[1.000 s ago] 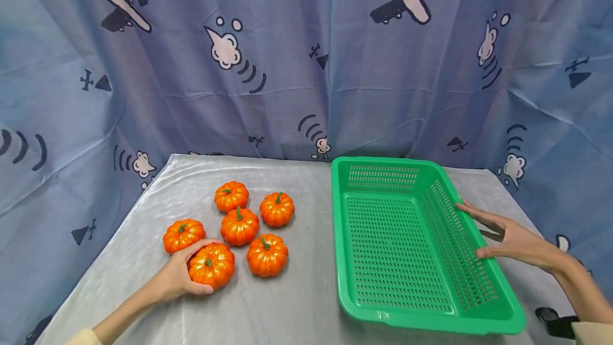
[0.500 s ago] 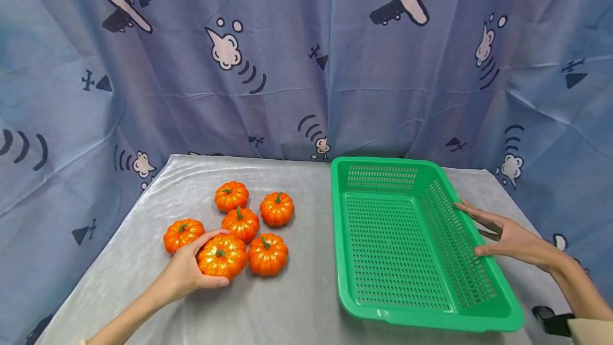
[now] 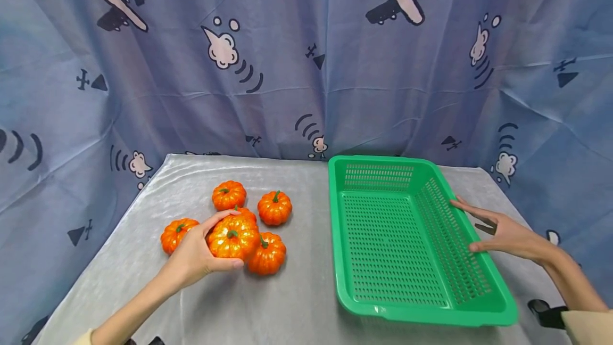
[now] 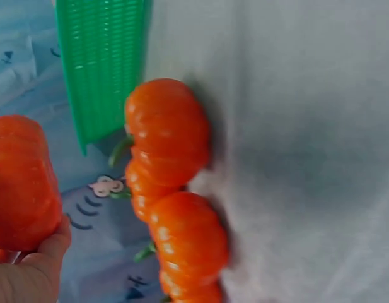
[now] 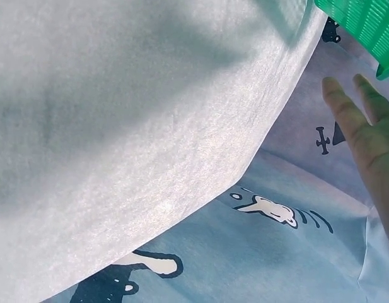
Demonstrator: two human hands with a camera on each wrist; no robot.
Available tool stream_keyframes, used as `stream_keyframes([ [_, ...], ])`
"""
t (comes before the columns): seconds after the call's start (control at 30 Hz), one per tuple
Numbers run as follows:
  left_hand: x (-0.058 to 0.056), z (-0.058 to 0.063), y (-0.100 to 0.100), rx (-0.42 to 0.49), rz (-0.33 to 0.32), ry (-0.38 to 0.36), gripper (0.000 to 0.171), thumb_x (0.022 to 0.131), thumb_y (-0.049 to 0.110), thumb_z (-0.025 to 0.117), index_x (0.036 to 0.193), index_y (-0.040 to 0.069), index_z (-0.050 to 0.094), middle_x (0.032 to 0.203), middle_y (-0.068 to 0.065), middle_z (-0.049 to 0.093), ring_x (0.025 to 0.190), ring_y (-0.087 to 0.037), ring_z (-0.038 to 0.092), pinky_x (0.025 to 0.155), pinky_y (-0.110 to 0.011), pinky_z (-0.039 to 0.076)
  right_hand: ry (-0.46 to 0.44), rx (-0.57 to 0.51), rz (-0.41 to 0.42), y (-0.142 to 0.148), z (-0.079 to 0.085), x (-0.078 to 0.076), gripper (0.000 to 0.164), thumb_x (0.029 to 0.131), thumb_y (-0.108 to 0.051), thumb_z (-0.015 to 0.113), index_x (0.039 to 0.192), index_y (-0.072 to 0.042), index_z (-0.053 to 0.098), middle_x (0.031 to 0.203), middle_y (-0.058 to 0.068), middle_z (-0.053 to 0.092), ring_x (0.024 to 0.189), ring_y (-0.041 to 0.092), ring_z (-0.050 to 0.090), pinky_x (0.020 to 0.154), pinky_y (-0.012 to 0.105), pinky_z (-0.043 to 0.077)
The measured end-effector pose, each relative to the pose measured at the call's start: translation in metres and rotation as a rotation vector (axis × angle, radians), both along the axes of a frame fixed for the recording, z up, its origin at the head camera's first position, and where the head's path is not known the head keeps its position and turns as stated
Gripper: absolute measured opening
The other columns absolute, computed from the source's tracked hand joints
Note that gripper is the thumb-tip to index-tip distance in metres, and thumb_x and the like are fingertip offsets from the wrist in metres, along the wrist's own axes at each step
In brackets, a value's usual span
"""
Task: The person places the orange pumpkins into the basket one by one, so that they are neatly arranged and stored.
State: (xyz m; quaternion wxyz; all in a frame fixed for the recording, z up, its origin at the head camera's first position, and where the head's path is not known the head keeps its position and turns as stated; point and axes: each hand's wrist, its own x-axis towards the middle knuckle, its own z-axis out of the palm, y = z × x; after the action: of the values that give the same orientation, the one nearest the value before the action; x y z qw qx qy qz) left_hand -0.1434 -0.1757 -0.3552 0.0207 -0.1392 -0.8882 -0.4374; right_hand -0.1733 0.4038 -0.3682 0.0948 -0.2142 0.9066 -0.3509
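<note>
My left hand (image 3: 193, 257) holds a small orange pumpkin (image 3: 233, 237) from its left side, thumb in front and fingers behind. In the left wrist view this pumpkin (image 4: 21, 183) is raised at the left edge, above the thumb. It overlaps another pumpkin (image 3: 248, 214) behind it in the head view and partly covers a front pumpkin (image 3: 268, 255). At the right, my right hand (image 3: 507, 236) rests at the right rim of a green plastic basket (image 3: 421, 316), fingers spread and thumb over the edge. In the right wrist view its fingers (image 5: 352, 117) look straight.
Three more pumpkins stand on the pale cloth-covered table (image 3: 306, 292): one at the left (image 3: 174, 236), one at the back (image 3: 229, 195), and a right-hand pumpkin (image 3: 274, 207). A blue patterned curtain (image 3: 268, 121) hangs behind the table. The basket has nothing in it.
My left hand has lifted the pumpkin and carried it rightward and away from me, over its neighbours. The right hand keeps its place at the basket; the view has shifted slightly.
</note>
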Motion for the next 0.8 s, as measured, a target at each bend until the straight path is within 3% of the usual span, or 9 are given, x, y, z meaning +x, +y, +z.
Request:
stream_keyframes([
  [0.3,-0.010,0.007,0.018,0.050,-0.089,-0.016,0.073,0.054,0.034,0.085,0.119,0.023,0.052,0.105,-0.002,0.059,0.087,-0.017,0.057,0.074,-0.032,0.048,0.004,-0.004,-0.008,0.000,-0.003,0.000,0.084,0.077,-0.006,0.067,0.144,-0.018,0.019,0.150,-0.003,0.007,0.116,-0.023,0.012,0.089,0.065,0.027],
  [0.57,-0.021,0.014,0.038,0.066,-0.101,-0.063,0.075,0.054,0.033,0.086,0.120,0.027,0.051,0.107,-0.002,0.057,0.088,-0.018,0.057,0.072,-0.031,0.049,0.009,-0.022,-0.018,0.002,-0.006,0.001,0.084,0.077,-0.005,0.067,0.144,-0.017,0.019,0.150,0.000,0.007,0.117,-0.023,0.012,0.089,0.065,0.027],
  [0.8,-0.031,0.023,0.062,0.073,-0.120,-0.068,0.071,0.056,0.032,0.085,0.119,0.034,0.051,0.105,0.000,0.057,0.087,-0.019,0.056,0.072,-0.033,0.049,0.003,-0.008,-0.025,0.003,-0.005,0.002,0.081,0.078,-0.008,0.066,0.144,-0.020,0.019,0.149,-0.006,0.007,0.114,-0.025,0.012,0.086,0.067,0.026],
])
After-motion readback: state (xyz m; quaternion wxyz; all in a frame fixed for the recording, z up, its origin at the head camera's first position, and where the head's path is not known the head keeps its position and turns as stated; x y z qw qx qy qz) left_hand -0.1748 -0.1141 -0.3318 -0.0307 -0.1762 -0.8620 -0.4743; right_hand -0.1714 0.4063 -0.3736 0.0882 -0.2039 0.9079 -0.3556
